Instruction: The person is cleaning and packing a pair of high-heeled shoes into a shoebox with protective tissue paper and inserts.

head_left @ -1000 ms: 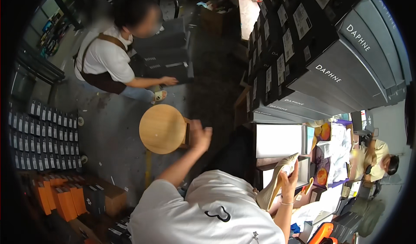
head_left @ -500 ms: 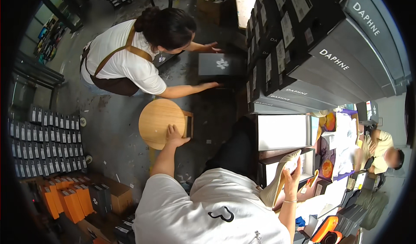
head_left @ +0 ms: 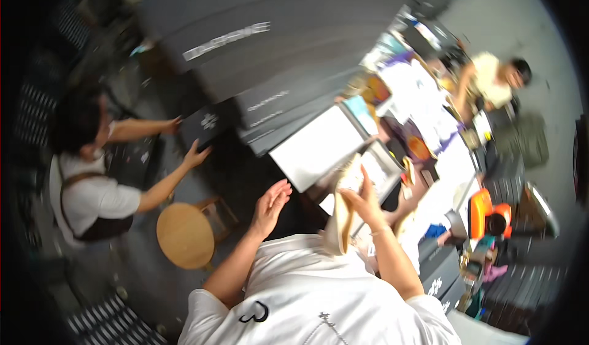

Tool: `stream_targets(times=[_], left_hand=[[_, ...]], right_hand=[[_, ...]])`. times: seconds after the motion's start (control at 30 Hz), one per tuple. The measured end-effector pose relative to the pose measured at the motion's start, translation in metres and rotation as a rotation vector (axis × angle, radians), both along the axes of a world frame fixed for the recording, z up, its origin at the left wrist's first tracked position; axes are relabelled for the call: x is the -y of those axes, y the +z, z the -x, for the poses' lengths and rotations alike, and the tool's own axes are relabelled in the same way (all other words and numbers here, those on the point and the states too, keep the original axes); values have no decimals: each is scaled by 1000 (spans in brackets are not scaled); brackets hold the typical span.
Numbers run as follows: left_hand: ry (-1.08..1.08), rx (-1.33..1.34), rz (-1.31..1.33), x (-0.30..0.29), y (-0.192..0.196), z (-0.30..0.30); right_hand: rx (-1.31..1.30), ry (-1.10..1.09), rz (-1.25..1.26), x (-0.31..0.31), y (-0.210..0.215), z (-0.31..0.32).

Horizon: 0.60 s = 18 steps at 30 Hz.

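My right hand [head_left: 367, 203] is closed round the middle of a beige shoe [head_left: 335, 227], which stands on end in front of my chest. My left hand [head_left: 271, 209] is held up to the left of the shoe, with nothing in it and its fingers stretched. Just beyond the shoe sits an open shoebox [head_left: 392, 161] with a pale inside, partly hidden by the shoe and my right hand. Beside it lies a white-lined box lid [head_left: 316, 145], inner face up.
Tall stacked dark shoeboxes [head_left: 264, 69] rise at the far side. On the left, a co-worker [head_left: 98, 179] reaches both hands toward a dark shoebox [head_left: 205, 124]. A round wooden stool [head_left: 185, 236] stands nearby. Cluttered tabletop and another person [head_left: 491, 81] are at right.
My view has swung to the right. My left hand has come off the round wooden stool and up near the shoe. My right hand still holds the shoe, now more in front of me.
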State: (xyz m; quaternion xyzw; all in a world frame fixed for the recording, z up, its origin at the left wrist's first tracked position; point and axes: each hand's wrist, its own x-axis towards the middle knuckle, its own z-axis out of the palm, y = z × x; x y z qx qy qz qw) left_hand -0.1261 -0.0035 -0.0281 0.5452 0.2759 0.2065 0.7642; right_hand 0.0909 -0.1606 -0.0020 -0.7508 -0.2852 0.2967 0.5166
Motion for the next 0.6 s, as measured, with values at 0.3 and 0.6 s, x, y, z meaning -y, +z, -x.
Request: stream_targets(times=[0.3, 0.6], left_hand=[[-297, -165, 541, 55, 33, -89], [-342, -153, 447, 14, 30, -157]], right_hand=[[135, -195, 78, -4, -9, 28], [413, -449, 176, 106, 19, -7]])
